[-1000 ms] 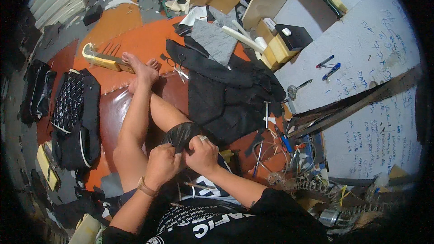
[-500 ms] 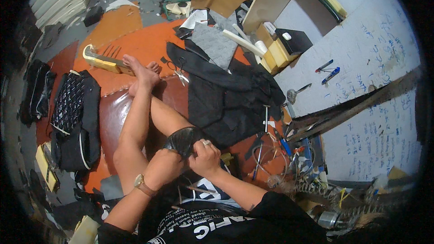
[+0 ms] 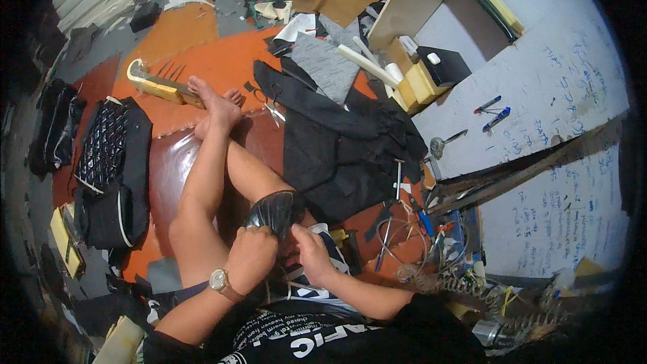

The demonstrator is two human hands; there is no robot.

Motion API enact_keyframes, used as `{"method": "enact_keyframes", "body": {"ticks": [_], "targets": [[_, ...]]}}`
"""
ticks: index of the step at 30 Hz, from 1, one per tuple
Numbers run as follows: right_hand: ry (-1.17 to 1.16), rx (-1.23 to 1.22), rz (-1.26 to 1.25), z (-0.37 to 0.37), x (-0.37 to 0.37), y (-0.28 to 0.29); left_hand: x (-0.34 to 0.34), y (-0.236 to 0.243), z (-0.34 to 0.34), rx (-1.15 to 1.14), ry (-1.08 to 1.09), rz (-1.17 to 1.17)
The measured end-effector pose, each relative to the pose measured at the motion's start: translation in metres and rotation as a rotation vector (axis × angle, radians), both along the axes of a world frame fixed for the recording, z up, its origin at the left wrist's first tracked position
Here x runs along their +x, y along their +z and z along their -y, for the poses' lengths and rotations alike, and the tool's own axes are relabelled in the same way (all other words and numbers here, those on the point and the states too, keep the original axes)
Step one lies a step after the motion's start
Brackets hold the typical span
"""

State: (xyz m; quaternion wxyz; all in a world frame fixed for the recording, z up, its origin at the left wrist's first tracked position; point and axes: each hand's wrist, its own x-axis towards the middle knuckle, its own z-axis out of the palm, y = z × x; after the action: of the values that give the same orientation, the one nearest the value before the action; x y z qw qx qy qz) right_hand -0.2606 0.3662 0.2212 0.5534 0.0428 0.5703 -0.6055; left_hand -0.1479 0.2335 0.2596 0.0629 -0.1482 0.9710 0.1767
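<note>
A glossy black curved piece, like bent leather or vinyl with creases, lies over my lap by my raised knee. My left hand, a watch on its wrist, is closed on the near edge of the piece. At the right side of the piece is my right hand, its fingers loosely apart close to the edge; some fingertips are hidden. Scissors lie beyond my feet's right side, by a spread of black cloth.
On the left lie a quilted black cushion piece and a yellow foam block. Pens rest on a white written-on board at right. Tools and wires clutter the floor near my right arm. Beyond are fabric scraps.
My right hand has turned and loosened from the edge of the black piece. My left hand still holds it and has shifted slightly. The view has tilted a little.
</note>
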Motion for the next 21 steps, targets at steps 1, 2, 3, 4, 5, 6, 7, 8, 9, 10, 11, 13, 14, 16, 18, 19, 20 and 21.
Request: {"method": "enact_keyframes", "body": {"ticks": [1, 2, 3, 4, 5, 6, 7, 8, 9, 10, 11, 13, 14, 16, 18, 19, 20, 21], "targets": [[0.028, 0.054, -0.005, 0.009, -0.002, 0.021, 0.0, -0.001, -0.001, -0.007, -0.007, -0.003], [0.098, 0.094, -0.082, 0.015, -0.006, 0.02, 0.0, -0.001, -0.001, -0.015, -0.014, -0.006], [0.166, 0.131, -0.16, 0.021, -0.009, 0.017, 0.0, 0.0, -0.001, -0.012, -0.012, -0.005], [0.234, 0.168, -0.239, 0.023, -0.011, 0.013, 0.001, 0.002, -0.002, -0.009, -0.01, -0.004], [0.275, 0.185, -0.29, 0.022, -0.015, 0.002, 0.002, 0.003, -0.003, -0.008, -0.008, -0.003], [0.319, 0.201, -0.34, 0.024, -0.019, -0.007, 0.003, 0.003, -0.004, -0.015, -0.006, -0.002], [0.363, 0.216, -0.39, 0.022, -0.02, -0.014, 0.004, 0.003, -0.005, -0.023, -0.005, 0.0], [0.35, 0.192, -0.476, 0.018, -0.019, -0.021, 0.004, 0.003, -0.005, -0.031, -0.003, 0.001], [0.341, 0.165, -0.559, 0.017, -0.016, -0.021, 0.006, 0.002, -0.005, -0.032, -0.014, -0.007], [0.331, 0.139, -0.643, 0.014, -0.013, -0.021, 0.007, 0.002, -0.006, -0.034, -0.025, -0.014], [0.307, 0.1, -0.632, 0.012, -0.009, -0.021, 0.008, 0.003, -0.007, -0.035, -0.037, -0.022], [0.257, 0.026, -0.614, 0.007, -0.003, -0.016, 0.008, 0.009, -0.011, -0.072, -0.073, -0.015], [0.283, 0.058, -0.614, 0.003, -0.003, -0.012, 0.008, 0.01, -0.014, -0.09, -0.091, -0.011], [0.333, 0.122, -0.621, -0.006, -0.006, -0.002, 0.006, 0.009, -0.021, -0.127, -0.1, -0.031], [0.207, 0.035, -0.552, -0.015, -0.001, -0.024, 0.004, 0.006, -0.027, -0.15, -0.098, -0.052], [0.147, -0.007, -0.516, -0.019, 0.0, -0.034, 0.003, 0.004, -0.03, -0.153, -0.09, -0.063], [0.192, 0.008, -0.553, -0.027, -0.002, -0.042, 0.003, 0.001, -0.032, -0.157, -0.081, -0.074], [0.238, 0.017, -0.588, -0.03, -0.006, -0.043, 0.003, -0.002, -0.034, -0.172, -0.079, -0.084]]}}
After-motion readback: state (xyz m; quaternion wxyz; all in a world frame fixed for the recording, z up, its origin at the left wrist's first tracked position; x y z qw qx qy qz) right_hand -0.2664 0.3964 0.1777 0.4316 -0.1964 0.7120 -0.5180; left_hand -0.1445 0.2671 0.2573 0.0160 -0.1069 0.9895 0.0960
